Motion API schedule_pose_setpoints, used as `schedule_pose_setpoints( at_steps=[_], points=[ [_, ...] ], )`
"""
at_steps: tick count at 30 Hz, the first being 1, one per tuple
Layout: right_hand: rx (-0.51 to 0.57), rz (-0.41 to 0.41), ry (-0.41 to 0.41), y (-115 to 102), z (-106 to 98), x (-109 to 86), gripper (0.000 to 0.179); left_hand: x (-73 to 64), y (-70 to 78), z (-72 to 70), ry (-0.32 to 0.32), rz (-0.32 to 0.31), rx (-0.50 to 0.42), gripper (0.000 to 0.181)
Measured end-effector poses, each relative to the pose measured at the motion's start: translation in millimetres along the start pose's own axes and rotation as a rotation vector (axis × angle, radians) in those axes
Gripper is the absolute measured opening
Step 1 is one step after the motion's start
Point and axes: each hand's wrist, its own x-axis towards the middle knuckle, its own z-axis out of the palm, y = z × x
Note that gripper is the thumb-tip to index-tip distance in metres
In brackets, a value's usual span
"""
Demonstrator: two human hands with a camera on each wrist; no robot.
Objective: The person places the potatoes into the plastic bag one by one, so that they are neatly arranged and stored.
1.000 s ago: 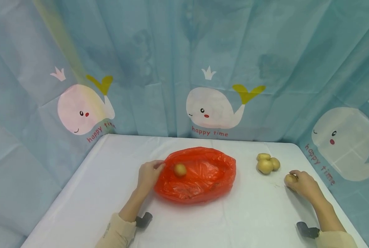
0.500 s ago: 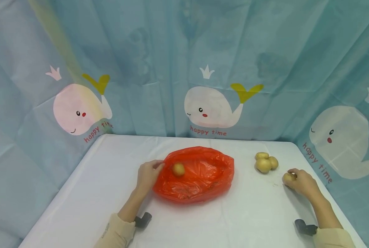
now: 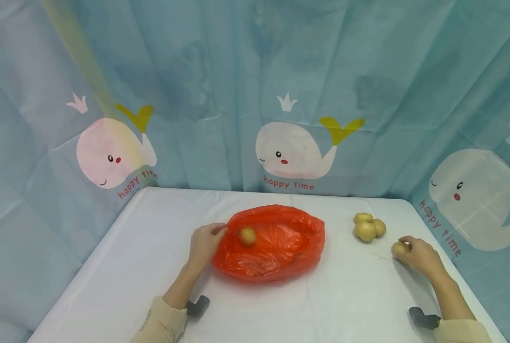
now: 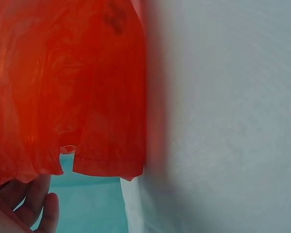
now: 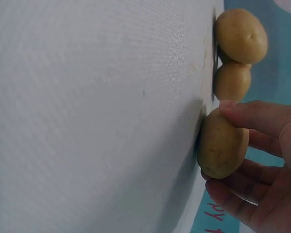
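At the left end of a red plastic bag [image 3: 276,257], my left hand [image 3: 204,243] pinches the bag's rim between thumb and fingers. The bag lies spread with its mouth facing up, and one potato [image 3: 248,236] sits inside near that hand. In the left wrist view the bag [image 4: 87,97] fills much of the left side, with fingers [image 4: 36,196] curled at its edge. On the right of the table, my right hand [image 3: 422,256] grips another potato [image 5: 223,145], thumb on one side and fingers on the other. That potato is at the table surface.
Several potatoes [image 3: 365,231] lie clustered near the back right of the white table [image 3: 345,300], just beyond my right hand. A blue curtain [image 3: 220,157] with printed whales stands behind and beside the table. Dark wrist mounts [image 3: 199,306] sit under both forearms.
The head view shifts very slightly. Both hands keep their places, the left on the bag's rim and the right on the potato.
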Motion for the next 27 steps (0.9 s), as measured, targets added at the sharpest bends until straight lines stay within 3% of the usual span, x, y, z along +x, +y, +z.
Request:
schedule_pose_setpoints(
  at_steps=[8, 17, 27],
  points=[
    [0.004, -0.012, 0.015, -1.8, -0.4, 1.7, 0.061, 1.6, -0.1, -2.7, 0.0, 0.012, -0.002, 0.025],
    [0.009, -0.05, 0.048, 4.5, 1.2, -0.9, 0.058, -0.9, -0.2, -0.8, -0.015, -0.048, -0.015, 0.026],
    [0.035, -0.032, 0.069, 6.5, 1.4, -1.8, 0.059, -2.0, 3.3, -0.2, 0.003, -0.027, -0.001, 0.025]
  ],
)
